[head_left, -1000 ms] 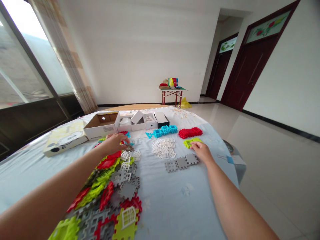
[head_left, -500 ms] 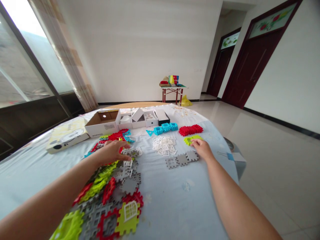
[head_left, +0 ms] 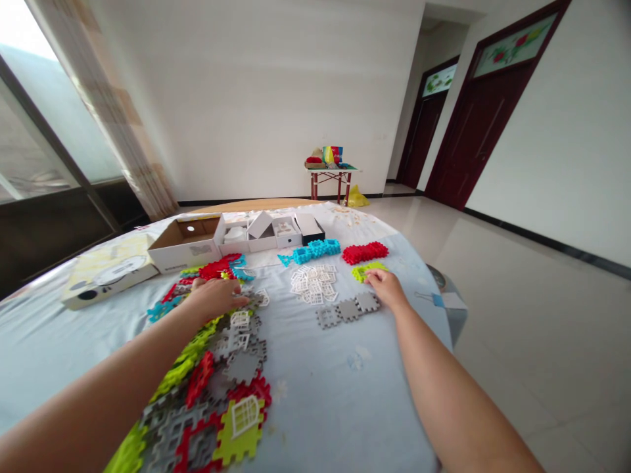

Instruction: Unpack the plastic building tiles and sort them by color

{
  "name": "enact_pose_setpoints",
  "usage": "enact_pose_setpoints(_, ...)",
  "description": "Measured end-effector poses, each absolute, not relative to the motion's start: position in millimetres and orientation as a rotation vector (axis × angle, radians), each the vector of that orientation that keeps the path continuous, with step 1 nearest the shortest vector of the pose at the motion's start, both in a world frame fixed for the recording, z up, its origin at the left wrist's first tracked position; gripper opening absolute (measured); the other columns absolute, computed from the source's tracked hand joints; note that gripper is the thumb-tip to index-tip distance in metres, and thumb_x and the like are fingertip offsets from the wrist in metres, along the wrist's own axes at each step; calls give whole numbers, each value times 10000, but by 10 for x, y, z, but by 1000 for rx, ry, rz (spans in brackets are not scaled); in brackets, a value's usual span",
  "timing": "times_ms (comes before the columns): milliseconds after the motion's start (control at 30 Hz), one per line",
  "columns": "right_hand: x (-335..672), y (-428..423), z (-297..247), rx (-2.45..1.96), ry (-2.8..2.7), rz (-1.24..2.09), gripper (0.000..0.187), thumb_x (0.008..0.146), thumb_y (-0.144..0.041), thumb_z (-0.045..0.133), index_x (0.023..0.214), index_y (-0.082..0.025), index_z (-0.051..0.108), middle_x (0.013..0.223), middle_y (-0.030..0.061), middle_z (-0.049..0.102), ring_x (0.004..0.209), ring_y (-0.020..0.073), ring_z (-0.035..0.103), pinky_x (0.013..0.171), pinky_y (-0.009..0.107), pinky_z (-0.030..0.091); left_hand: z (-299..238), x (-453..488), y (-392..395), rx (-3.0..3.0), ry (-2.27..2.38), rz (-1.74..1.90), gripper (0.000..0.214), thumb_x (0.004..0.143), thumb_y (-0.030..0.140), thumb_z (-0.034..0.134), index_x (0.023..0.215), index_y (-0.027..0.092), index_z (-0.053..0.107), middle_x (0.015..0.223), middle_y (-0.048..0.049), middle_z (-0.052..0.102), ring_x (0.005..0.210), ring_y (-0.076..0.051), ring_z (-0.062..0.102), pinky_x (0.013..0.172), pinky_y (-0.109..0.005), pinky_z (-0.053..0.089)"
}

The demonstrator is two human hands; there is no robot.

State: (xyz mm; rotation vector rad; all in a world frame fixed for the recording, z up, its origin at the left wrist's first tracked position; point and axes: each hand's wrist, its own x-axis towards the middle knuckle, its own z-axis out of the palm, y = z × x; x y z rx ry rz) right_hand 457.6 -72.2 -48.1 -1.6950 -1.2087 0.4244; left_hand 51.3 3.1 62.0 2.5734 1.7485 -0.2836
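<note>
My left hand (head_left: 214, 297) lies palm down on a loose heap of red, lime, grey and white toothed plastic tiles (head_left: 217, 381), its fingers stretched over grey pieces. My right hand (head_left: 387, 288) rests at the near edge of a small stack of lime tiles (head_left: 367, 269), fingers curled against it, just beyond a row of three joined grey tiles (head_left: 348, 310). A pile of white window-grid pieces (head_left: 313, 286) lies between the hands. Behind it stand a blue tile stack (head_left: 313, 250) and a red tile stack (head_left: 365, 251).
A round table with a pale blue cloth (head_left: 320, 394) carries an open cardboard box (head_left: 185, 242), small white boxes (head_left: 259, 233), a black box (head_left: 310, 226) and a flat yellow-white box (head_left: 106, 272). The table edge drops off on the right. A small table with toys (head_left: 330, 174) stands by the far wall.
My left hand has drawn back from the far end of the heap toward me and flattened onto the grey tiles. My right hand stays by the lime stack. The view shifted slightly.
</note>
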Motion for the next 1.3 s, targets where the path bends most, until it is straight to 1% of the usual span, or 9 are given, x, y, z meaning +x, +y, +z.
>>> enact_pose_setpoints(133, 4548, -733, -423, -1726, -1207, 419, 247, 749, -256, 471, 903, -175, 646, 755, 36, 701, 739, 165, 642, 735, 279, 476, 608, 479, 91, 2456, 1750, -182, 511, 644, 560, 501, 1025, 241, 618, 969, -84, 663, 970, -317, 563, 800, -405, 386)
enact_pose_setpoints(267, 4533, -740, -397, -1728, -1202, 422, 252, 752, -241, 466, 916, -173, 645, 754, 32, 701, 748, 160, 641, 723, 263, 471, 623, 532, 111, 2519, 1678, 76, 596, 587, 465, 592, 1128, 215, 568, 1027, -105, 621, 1007, -334, 528, 818, -423, 391)
enact_pose_setpoints(433, 4536, -746, -389, -1751, -1219, 383, 253, 751, -245, 470, 910, -185, 657, 736, 19, 700, 732, 163, 634, 701, 259, 466, 644, 1022, -108, 2536, 1225, 406, 672, 612, 430, 606, 1221, 187, 459, 1060, -86, 548, 980, -239, 523, 871, -375, 414)
enact_pose_setpoints(567, 4545, -742, -386, -1731, -1220, 398, 259, 751, -239, 477, 922, -185, 664, 760, 27, 704, 738, 163, 640, 702, 253, 470, 530, 1616, -400, 2458, 912, 401, 607, 625, 349, 627, 1190, 189, 475, 1139, -97, 504, 979, -212, 529, 889, -356, 420)
enact_pose_setpoints(700, 4559, -731, -383, -1722, -1223, 409, 263, 751, -226, 480, 934, -184, 665, 791, 33, 707, 745, 160, 641, 699, 243, 473, 397, 2052, -575, 2495, 879, 273, 626, 625, 317, 649, 1215, 211, 468, 1193, -106, 494, 1068, -258, 498, 921, -423, 392)
enact_pose_setpoints(833, 4558, -732, -373, -1729, -1223, 405, 259, 748, -225, 485, 930, -190, 666, 795, 27, 709, 731, 156, 639, 709, 245, 475, 323, 2291, -629, 2563, 930, 173, 635, 621, 345, 670, 1213, 229, 471, 1229, -101, 497, 1114, -294, 474, 940, -481, 355)
enact_pose_setpoints(1033, 4527, -764, -354, -1730, -1218, 420, 263, 757, -255, 474, 928, -181, 660, 763, 31, 703, 738, 162, 639, 700, 250, 472, 349, 2267, -609, 2561, 946, 236, 752, 591, 517, 681, 1244, 220, 454, 1268, -111, 483, 1156, -306, 446, 960, -478, 330)
enact_pose_setpoints(1133, 4523, -771, -373, -1722, -1212, 419, 271, 756, -264, 469, 930, -168, 654, 761, 38, 702, 731, 166, 638, 713, 265, 472, 488, 2009, -487, 2568, 1017, 317, 634, 676, 576, 574, 1199, 225, 504, 1243, -89, 519, 1142, -276, 464, 954, -430, 339)
enact_pose_setpoints(1300, 4550, -744, -443, -1706, -1207, 424, 279, 758, -279, 476, 942, -154, 644, 766, 49, 702, 724, 170, 639, 717, 287, 479, 686, 1357, -157, 2603, 1363, 268, 482, 751, 557, 452, 1034, 197, 604, 1055, -73, 633, 990, -238, 559, 863, -361, 383)
